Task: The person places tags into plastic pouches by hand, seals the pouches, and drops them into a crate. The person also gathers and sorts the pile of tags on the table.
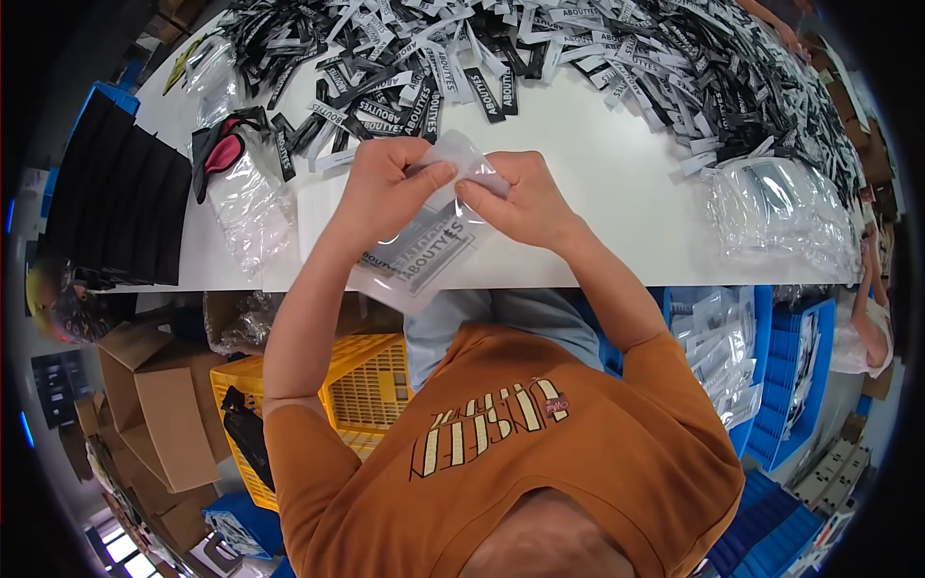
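Observation:
Both hands pinch the upper end of a clear plastic bag [395,279] over the front edge of the white table [578,193]. Inside the bag lie printed strips [434,241] lettered "ABOUTYES". My left hand [390,183] is closed on the bag's left side, thumb pointing inward. Closed on its right side, my right hand [525,202] has its thumb close to the left one. Just beyond my hands, loose black and white lettered strips [414,96] are spread out. The fingertips behind the plastic are partly hidden.
A heap of strips [665,58] covers the far table. Clear bags lie in a stack [780,207] at right and a pile [246,207] at left, near a black and red item [226,149]. Below are a yellow crate [371,385], blue bins [795,376] and a cardboard box [164,405].

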Available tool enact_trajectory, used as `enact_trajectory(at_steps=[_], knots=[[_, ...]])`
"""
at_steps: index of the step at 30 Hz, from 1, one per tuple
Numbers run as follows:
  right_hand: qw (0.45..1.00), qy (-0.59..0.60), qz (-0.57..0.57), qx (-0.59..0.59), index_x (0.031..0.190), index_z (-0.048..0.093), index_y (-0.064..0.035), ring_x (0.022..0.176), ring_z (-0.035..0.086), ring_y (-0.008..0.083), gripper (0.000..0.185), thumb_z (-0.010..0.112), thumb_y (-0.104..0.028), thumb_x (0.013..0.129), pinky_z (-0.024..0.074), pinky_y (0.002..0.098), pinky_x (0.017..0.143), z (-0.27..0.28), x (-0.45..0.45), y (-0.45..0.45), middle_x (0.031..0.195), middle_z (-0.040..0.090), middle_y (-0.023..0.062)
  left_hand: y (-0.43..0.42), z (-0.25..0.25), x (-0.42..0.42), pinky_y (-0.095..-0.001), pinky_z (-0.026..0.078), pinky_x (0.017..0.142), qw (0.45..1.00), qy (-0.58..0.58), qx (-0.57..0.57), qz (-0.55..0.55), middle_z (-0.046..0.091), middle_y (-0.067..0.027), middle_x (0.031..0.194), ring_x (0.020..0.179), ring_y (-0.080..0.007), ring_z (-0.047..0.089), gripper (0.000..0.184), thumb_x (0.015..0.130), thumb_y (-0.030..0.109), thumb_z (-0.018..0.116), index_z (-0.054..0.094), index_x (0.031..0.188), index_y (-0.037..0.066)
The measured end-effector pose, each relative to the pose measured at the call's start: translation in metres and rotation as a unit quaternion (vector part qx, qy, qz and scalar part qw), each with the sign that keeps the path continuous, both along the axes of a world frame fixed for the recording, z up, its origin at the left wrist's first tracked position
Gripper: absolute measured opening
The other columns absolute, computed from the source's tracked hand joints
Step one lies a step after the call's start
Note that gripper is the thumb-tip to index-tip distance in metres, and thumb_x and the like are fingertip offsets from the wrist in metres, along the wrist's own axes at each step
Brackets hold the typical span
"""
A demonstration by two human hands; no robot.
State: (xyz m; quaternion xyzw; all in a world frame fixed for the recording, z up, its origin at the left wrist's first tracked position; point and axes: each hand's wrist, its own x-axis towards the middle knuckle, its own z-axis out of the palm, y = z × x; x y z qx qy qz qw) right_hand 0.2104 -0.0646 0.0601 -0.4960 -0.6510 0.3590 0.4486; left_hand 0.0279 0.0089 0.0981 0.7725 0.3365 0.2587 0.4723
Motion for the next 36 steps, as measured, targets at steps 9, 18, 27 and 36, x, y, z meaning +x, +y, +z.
enact_trajectory(at_steps=[9, 18, 27, 36], knots=[[0.978, -0.074, -0.036, 0.191, 0.073, 0.06, -0.0057, 0.061, 0.054, 0.0312, 0.004, 0.063, -0.008, 0.075, 0.0444, 0.037, 0.055, -0.026, 0.007, 0.006, 0.067, 0.056, 0.0114, -0.011, 0.003, 0.004, -0.0377, 0.045, 0.06, 0.9, 0.117, 0.419, 0.004, 0.06, -0.0121, 0.075, 0.071, -0.0309, 0.056, 0.004, 0.07, 0.004, 0.066, 0.067, 0.074, 0.005], [0.987, -0.055, -0.045, 0.146, 0.077, 0.064, -0.0057, 0.071, 0.059, 0.0308, 0.011, 0.061, -0.016, 0.08, 0.0469, 0.0386, 0.064, -0.032, 0.035, -0.046, 0.073, 0.06, 0.0107, -0.025, 0.002, 0.031, -0.0368, 0.034, 0.046, 0.923, 0.173, 0.327, -0.104, 0.048, -0.011, 0.052, 0.046, -0.0251, 0.043, 0.029, 0.069, 0.009, 0.076, 0.051, 0.058, -0.001], [0.82, 0.116, -0.543, -0.137, 0.087, 0.07, -0.0075, 0.068, 0.058, 0.0132, 0.031, 0.062, -0.037, 0.084, 0.0469, 0.0279, 0.064, -0.119, 0.209, -0.347, 0.075, 0.063, 0.0032, 0.005, -0.07, 0.004, -0.0317, 0.039, 0.053, 0.954, 0.191, 0.223, -0.055, 0.054, -0.0072, 0.062, 0.055, -0.0172, 0.046, 0.013, 0.078, 0.007, 0.068, 0.061, 0.074, -0.003], [0.512, -0.308, -0.693, -0.404, 0.143, 0.034, -0.0217, 0.136, 0.022, 0.0397, 0.091, 0.058, -0.071, 0.07, 0.0158, 0.0588, 0.106, -0.194, 0.164, -0.415, 0.146, 0.025, 0.0242, -0.034, -0.101, 0.027, -0.0461, 0.041, 0.089, 0.874, 0.164, 0.418, -0.186, 0.054, -0.0187, 0.114, 0.106, -0.0365, 0.049, 0.036, 0.076, 0.01, 0.069, 0.061, 0.111, 0.002]])
